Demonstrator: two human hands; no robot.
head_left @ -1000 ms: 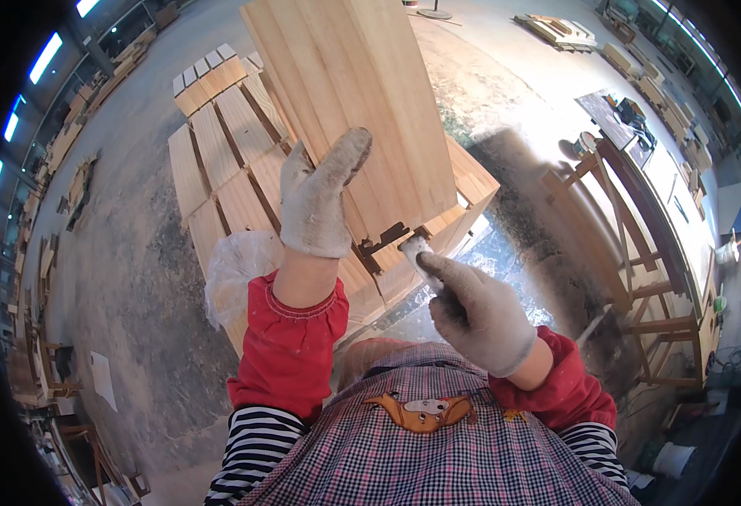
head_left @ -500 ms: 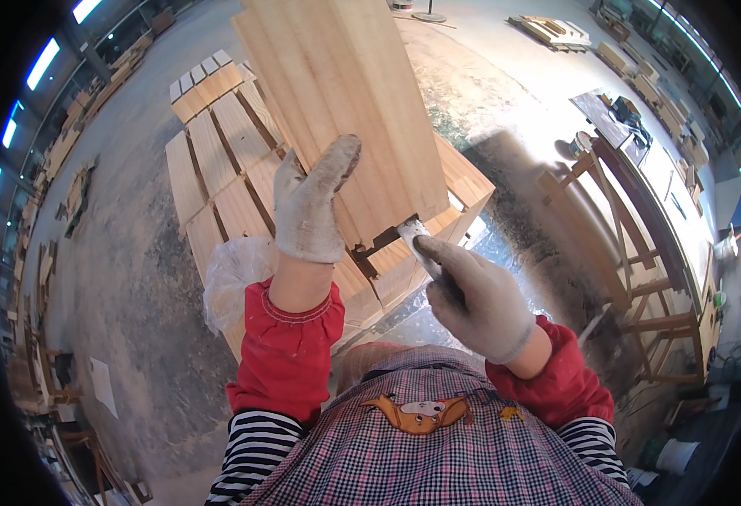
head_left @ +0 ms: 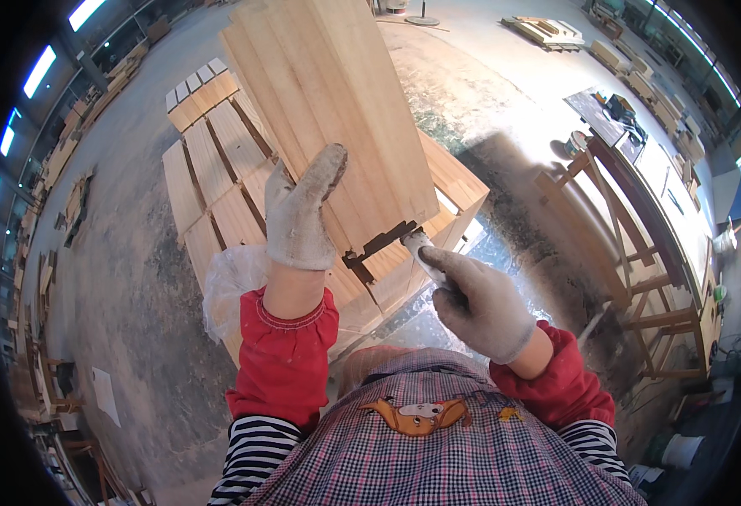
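A broad, light wooden board (head_left: 336,93) is tilted up in front of me. My gloved left hand (head_left: 304,211) grips its left edge, thumb laid across the face and the other fingers hidden behind. In my gloved right hand (head_left: 484,304) is a putty knife (head_left: 417,244), its pale blade at the lower right corner of the board. Dark gaps show along the board's lower end. Beneath and behind it lies a stack of wooden pieces (head_left: 239,207) with slots between them.
Crumpled clear plastic (head_left: 229,291) hangs at the stack's near left side. To the right stands a wooden-framed workbench (head_left: 657,228) with tools on top. A pallet of timber (head_left: 543,32) lies on the far floor, and a white bucket (head_left: 681,453) sits at the lower right.
The board and my left hand have shifted slightly left, and the board leans a little more. The knife blade has moved slightly down along the board's lower end.
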